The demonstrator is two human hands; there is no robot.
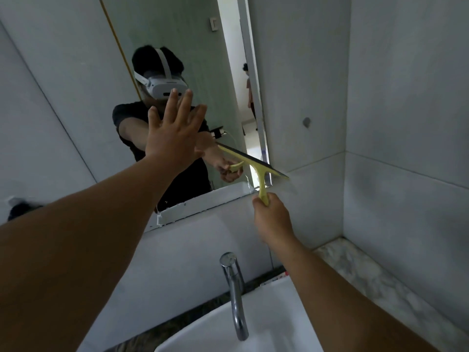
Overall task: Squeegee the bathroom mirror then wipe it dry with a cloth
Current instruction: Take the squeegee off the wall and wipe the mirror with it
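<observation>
Grey-white tiled walls [406,97] close in a small bathroom, with a white basin [266,323] and a chrome tap [234,295] low in the view and a marbled ledge [375,275] running along the right wall. Above the basin hangs the mirror [101,72], tilted in the frame by the wide lens.

Against the glass near its middle, the left hand [172,138] lies flat with the fingers spread and straight, holding nothing (its reflection meets it palm to palm). The right hand [272,217] is closed in a fist round the handle of a yellow squeegee [256,166], which stands just above the hand. Its dark rubber blade [243,154] is laid on the mirror at the lower right corner, slanting down to the right, with the outer end passing the mirror's edge onto the tile. A thin trickle of water [247,181] shows below the blade, close to the white shelf [203,203] under the mirror.

No cloth shows anywhere in view.
</observation>
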